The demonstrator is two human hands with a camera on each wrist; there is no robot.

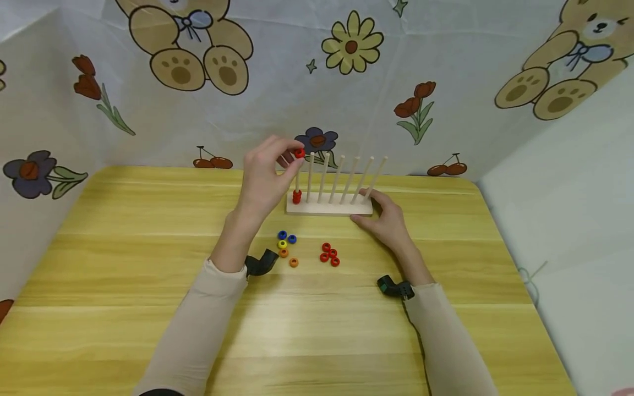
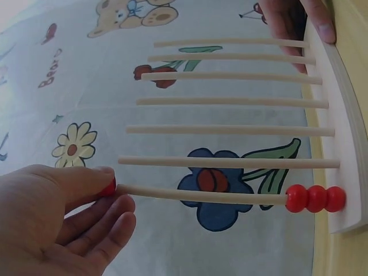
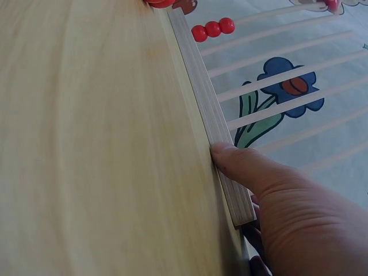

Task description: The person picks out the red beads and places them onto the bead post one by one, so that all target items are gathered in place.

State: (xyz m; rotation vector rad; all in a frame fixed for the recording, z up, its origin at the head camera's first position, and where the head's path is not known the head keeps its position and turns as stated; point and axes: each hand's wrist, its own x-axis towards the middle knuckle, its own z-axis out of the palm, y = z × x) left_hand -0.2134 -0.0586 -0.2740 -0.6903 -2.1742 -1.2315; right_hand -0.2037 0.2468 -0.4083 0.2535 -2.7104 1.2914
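Note:
A pale wooden pegboard [image 1: 329, 208] with several upright pegs stands near the back of the table. My left hand [image 1: 263, 179] pinches a red bead [image 1: 299, 153] between thumb and fingers, right at the tip of the leftmost peg [image 2: 201, 196]. Fingers partly cover that bead, so how far it sits over the tip is hard to see. Three red beads [image 2: 315, 198] are stacked at the foot of the same peg. At the board's right end, my right hand [image 1: 388, 221] grips the base, its thumb [image 3: 236, 161] along the front edge.
In front of the board lie several loose red beads [image 1: 333, 253]. Left of them are blue beads [image 1: 282, 235], a yellow bead [image 1: 282, 244] and orange beads [image 1: 294, 263]. Behind the table hangs a cloth [image 1: 277, 104] printed with bears and flowers.

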